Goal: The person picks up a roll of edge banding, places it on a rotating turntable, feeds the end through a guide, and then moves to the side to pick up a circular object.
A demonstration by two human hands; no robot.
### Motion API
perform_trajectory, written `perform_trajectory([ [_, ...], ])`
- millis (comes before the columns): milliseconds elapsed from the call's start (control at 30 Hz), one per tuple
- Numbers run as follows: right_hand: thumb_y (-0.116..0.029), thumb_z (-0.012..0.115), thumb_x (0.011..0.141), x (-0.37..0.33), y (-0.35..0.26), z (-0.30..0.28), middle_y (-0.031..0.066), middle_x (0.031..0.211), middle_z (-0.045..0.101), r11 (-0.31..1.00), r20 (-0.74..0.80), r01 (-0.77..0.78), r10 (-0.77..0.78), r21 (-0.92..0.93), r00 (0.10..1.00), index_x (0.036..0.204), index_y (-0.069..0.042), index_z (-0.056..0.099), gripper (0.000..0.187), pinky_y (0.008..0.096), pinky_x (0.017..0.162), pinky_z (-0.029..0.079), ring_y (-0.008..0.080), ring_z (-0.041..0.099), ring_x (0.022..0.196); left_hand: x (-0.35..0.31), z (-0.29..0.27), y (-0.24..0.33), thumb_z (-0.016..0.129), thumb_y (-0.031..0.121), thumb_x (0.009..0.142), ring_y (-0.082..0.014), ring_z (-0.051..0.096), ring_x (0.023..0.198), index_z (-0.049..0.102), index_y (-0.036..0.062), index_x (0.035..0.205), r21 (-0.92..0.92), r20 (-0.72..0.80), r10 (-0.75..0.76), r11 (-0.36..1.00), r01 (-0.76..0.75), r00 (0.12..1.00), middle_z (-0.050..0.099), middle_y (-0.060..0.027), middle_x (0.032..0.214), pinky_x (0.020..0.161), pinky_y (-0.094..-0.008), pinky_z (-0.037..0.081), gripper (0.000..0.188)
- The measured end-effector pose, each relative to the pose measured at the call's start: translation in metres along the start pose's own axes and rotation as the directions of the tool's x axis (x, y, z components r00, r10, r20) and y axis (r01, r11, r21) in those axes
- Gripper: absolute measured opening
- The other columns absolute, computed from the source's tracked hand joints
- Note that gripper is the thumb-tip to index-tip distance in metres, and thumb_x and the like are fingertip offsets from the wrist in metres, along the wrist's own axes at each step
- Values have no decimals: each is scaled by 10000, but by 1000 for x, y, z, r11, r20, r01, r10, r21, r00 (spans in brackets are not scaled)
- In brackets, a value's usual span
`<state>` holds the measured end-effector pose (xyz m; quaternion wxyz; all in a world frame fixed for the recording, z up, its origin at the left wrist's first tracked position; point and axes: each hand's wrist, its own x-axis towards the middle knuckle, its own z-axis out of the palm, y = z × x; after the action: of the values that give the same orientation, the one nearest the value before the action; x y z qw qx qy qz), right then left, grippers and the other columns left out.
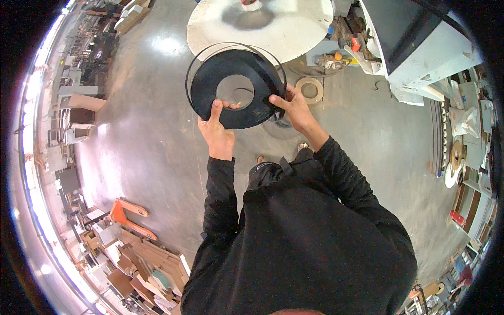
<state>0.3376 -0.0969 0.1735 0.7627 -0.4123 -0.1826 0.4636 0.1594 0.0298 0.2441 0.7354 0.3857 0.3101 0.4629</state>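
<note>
Grips black coiled strip [206, 86] at lower left with left hand [216, 131], curled into center hole | pinches right edge with right hand [298, 111] | holds it over gray floor [149, 115], before white disc [210, 29] | has orange pallet jack [120, 210] well apart, lower left

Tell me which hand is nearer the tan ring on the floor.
Right. The right hand, at the right edge of the black coil, shows just below the tan ring; the left hand, at the coil's lower left, is farther off.
</note>
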Motion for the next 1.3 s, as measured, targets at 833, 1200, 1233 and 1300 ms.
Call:
perform_trajectory([
  [833, -247, 792, 1046, 228, -18, 21, 12, 921, 691, 859, -376, -82, -134, -505, 917, 1284, -50, 678, 330, 292, 690, 554, 110, 677, 789, 442, -9, 55, 854, 72, 942, -255, 773, 749, 748, -64, 1116, 553, 478, -471, 817, 162, 742, 779, -129, 922, 720, -396, 649, 245],
  [1200, -339, 742, 1075, 311, -26, 108, 28, 868, 710, 711, -563, 11, -566, -703, 602, 1237, -13, 714, 364, 283, 716, 548, 105, 660, 767, 629, 45, 23, 929, 118, 878, -229, 784, 799, 704, -135, 1220, 698, 656, -656, 715, 30, 374, 803, -160, 1011, 772, -365, 656, 481],
  [1233, -356, 743, 1075, 317, -27, 106, 27, 866, 711, 687, -550, 8, -590, -727, 591, 1233, -11, 715, 380, 284, 720, 545, 105, 660, 773, 628, 53, 22, 935, 124, 874, -232, 787, 825, 701, -134, 1232, 698, 655, -664, 714, 45, 360, 803, -169, 1031, 790, -365, 655, 500],
  [1300, -337, 696, 1108, 324, -28, 96, 13, 866, 675, 671, -577, -58, -587, -739, 568, 1256, -20, 712, 349, 284, 726, 537, 102, 625, 768, 631, 77, 22, 946, 135, 864, -236, 787, 851, 699, -129, 1249, 693, 669, -683, 716, 85, 293, 801, -175, 1055, 815, -367, 649, 527],
])
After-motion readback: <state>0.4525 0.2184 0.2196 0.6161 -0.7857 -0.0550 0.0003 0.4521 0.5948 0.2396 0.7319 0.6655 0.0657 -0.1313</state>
